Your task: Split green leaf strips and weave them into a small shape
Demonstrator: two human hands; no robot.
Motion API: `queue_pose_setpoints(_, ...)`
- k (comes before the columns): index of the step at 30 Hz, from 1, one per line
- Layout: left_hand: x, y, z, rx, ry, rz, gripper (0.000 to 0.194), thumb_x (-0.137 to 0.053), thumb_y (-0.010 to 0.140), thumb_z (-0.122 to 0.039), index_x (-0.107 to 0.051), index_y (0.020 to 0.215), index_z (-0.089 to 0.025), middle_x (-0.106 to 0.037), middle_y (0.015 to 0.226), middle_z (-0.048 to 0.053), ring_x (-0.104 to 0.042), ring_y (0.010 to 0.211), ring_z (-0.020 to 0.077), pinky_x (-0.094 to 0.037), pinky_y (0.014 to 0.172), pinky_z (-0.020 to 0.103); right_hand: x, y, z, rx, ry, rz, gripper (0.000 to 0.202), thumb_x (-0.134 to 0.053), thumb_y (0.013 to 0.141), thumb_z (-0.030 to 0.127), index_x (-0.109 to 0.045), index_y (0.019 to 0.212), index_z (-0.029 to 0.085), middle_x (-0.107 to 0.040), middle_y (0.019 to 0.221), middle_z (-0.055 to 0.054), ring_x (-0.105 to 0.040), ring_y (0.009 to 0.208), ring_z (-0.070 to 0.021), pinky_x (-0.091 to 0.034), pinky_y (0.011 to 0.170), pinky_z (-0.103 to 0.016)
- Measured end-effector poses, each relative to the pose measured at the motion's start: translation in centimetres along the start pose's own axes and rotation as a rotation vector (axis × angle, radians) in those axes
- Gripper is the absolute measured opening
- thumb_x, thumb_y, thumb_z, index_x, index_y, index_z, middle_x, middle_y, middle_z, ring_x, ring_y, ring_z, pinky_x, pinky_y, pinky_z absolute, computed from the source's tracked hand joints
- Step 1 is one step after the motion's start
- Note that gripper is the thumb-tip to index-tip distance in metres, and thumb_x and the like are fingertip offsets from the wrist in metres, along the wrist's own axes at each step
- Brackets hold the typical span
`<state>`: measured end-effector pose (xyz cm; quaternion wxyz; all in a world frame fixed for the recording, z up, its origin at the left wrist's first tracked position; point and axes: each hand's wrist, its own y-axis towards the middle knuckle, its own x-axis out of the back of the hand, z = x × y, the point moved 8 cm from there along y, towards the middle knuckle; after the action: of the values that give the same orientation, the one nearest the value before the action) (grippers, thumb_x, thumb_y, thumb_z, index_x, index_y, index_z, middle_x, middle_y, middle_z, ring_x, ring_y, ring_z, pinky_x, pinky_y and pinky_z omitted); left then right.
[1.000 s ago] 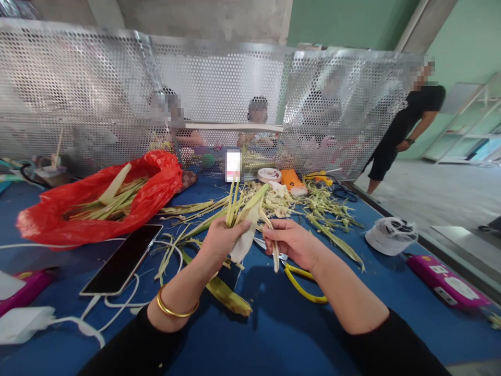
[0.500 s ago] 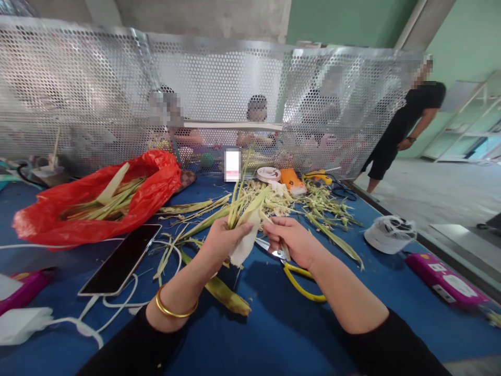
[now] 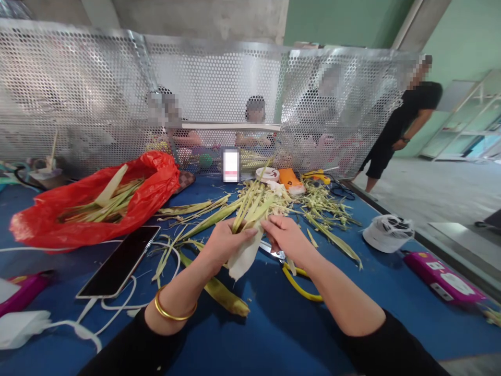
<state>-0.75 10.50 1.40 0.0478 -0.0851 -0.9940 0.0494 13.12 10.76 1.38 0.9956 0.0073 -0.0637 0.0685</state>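
My left hand (image 3: 227, 241) is closed on a bundle of corn husk (image 3: 245, 251), whose pale, wide end hangs below the fingers while green strips point up and away. At the bundle's right edge, my right hand (image 3: 287, 237) pinches the husk, with a narrow piece hanging under the palm. Yellow-handled scissors (image 3: 301, 286) lie beneath my right hand, their blades partly hidden. Beyond both hands spreads a pile of shredded husk (image 3: 282, 196). A green-brown husk piece (image 3: 225, 297) rests below my left hand.
A red bag (image 3: 92, 230) of husks and a dark-screened phone (image 3: 119, 261) with white cables are at left. At right are a white roll (image 3: 388, 233) and a purple pack (image 3: 444, 277). Behind a perforated metal screen (image 3: 219, 78) people sit; another person (image 3: 407, 120) stands at right.
The husk bundle's upper strips have tilted to the right and lower. A small green piece now lies on the table right of my right hand.
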Motion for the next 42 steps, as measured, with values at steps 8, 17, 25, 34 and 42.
queue_pose_setpoints(8, 1.4, 0.3, -0.9, -0.144, 0.019, -0.173, 0.021, -0.069, 0.066, -0.036, -0.064, 0.065, -0.015, -0.06, 0.057, -0.001, -0.05, 0.051, 0.0115, -0.038, 0.049, 0.022, -1.3, -0.8, -0.1, -0.105, 0.181, 0.183, 0.032, -0.06, 0.078, 0.046, -0.054, 0.062, 0.02, -0.03, 0.041, 0.011, -0.028, 0.033, -0.0052, -0.039, 0.038, -0.021)
queue_pose_setpoints(17, 3.1, 0.9, 0.4, -0.022, -0.182, -0.216, 0.029, -0.075, 0.06, -0.033, -0.07, 0.079, -0.012, -0.066, 0.059, 0.004, -0.063, 0.057, 0.0191, -0.046, 0.053, 0.027, 0.2, -1.3, 1.4, -0.204, 0.464, 0.248, 0.026, -0.065, 0.076, 0.036, -0.054, 0.061, 0.018, -0.024, 0.043, 0.012, -0.021, 0.032, -0.0032, -0.034, 0.036, -0.019)
queue_pose_setpoints(25, 3.7, 1.0, 1.0, 0.081, -0.245, -0.277, 0.015, -0.073, 0.063, -0.024, -0.07, 0.074, -0.014, -0.066, 0.054, 0.004, -0.061, 0.05, 0.0168, -0.048, 0.05, 0.027, 1.8, -1.1, 2.6, -0.18, 0.604, 0.211, 0.023, -0.06, 0.08, 0.032, -0.052, 0.063, 0.018, -0.014, 0.049, 0.012, -0.009, 0.039, -0.0045, -0.029, 0.039, -0.019)
queue_pose_setpoints(34, 5.8, 1.3, 2.3, 0.235, -0.461, -0.447, 0.014, -0.071, 0.063, -0.02, -0.063, 0.074, -0.016, -0.063, 0.048, 0.001, -0.059, 0.043, 0.0162, -0.052, 0.048, 0.029, 4.6, -1.0, 4.1, -0.054, 0.624, 0.108, 0.021, -0.06, 0.081, 0.034, -0.051, 0.067, 0.021, -0.014, 0.052, 0.01, -0.003, 0.042, -0.0067, -0.022, 0.041, -0.021)
queue_pose_setpoints(42, 5.8, 2.2, 3.0, 0.222, -0.423, -0.378, 0.02, -0.073, 0.062, -0.022, -0.065, 0.076, -0.012, -0.067, 0.057, 0.005, -0.063, 0.049, 0.0195, -0.053, 0.049, 0.03, 12.3, -0.2, 1.9, -0.042, -0.09, -0.383, 0.041, -0.052, 0.08, 0.058, -0.06, 0.071, 0.019, -0.032, 0.046, 0.007, -0.022, 0.036, -0.0077, -0.022, 0.04, -0.024)
